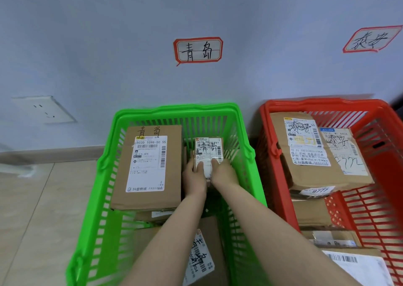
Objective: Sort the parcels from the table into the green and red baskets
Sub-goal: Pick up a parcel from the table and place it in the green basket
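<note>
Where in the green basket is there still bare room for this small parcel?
Green basket: free along the right wall, between the large box and that wall, where both hands (left hand, right hand) hold the small parcel. Left side and near end are crowded with boxes. Red basket: bare only along its right wall.

The green basket (122, 120) and the red basket (268, 120) are both slotted plastic with a bright, slightly glossy finish. The large parcel (152, 198) is matt brown cardboard carrying a smooth white paper label (148, 163). The small parcel (208, 149) is wrapped in shiny clear tape (it catches light over its printed paper). The 2 wall signs (198, 50) are paper. The floor (43, 209) is smooth beige tile.
</note>
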